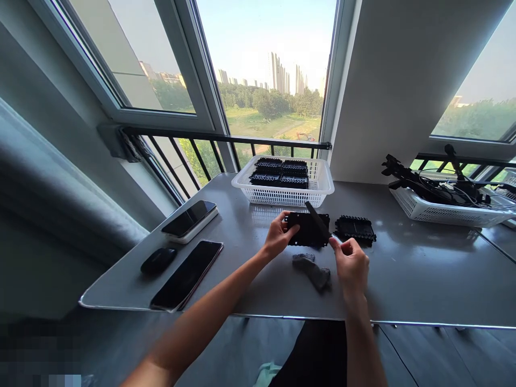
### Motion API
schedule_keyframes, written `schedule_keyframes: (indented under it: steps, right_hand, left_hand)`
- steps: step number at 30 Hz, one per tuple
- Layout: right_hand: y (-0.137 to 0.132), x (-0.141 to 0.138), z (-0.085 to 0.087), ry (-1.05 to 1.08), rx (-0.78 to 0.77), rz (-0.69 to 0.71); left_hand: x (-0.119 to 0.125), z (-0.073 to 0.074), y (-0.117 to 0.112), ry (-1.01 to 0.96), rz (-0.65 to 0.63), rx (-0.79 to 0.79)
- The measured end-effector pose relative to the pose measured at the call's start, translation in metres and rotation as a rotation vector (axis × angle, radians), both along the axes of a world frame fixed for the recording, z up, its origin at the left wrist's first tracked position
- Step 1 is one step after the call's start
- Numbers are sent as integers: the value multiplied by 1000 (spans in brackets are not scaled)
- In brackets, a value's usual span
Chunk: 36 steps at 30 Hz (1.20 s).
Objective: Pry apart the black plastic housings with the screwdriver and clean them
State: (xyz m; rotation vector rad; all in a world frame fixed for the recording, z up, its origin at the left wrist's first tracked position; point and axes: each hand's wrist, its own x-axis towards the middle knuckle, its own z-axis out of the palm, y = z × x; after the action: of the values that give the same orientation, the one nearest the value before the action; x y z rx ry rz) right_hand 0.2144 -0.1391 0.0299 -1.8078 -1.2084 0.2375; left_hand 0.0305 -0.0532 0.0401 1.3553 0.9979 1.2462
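My left hand [278, 235] grips the left side of a flat black plastic panel [300, 230] with small notches along its edges, thumb on its face. My right hand [350, 260] pinches the lower end of a slim dark flat strip-shaped tool [316, 216], which lies slantwise across the panel's right part; its exact kind is unclear. Just right of the panel, a black plastic piece with toothed edges [355, 229] rests on the table. Below the panel lies a crumpled grey cloth [313, 270], close to my right hand.
Behind my hands stands a white plastic basket [282, 196] with several black toothed pieces in it. Another white basket [439, 215] at right holds black parts and cables. On the left are a phone on a white box [189, 219], a black mouse [158, 260] and a larger phone [186, 275].
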Motion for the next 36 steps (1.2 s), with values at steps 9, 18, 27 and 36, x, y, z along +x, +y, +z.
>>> schedule_keyframes:
  steps: [9,18,27,36]
  right_hand:
    - [0,-7,3,84,110,-82]
    - [3,-8,1,180,183,-65]
    - [2,-5,-3,500,297,151]
    - [8,-5,-11,664,216,274]
  left_hand:
    - [5,2,-12,136,-45,119]
    - [14,0,-26,216,-172,216]
    - [7,6,-15,70,-220,22]
    - [12,-1,-9,211,-119,29]
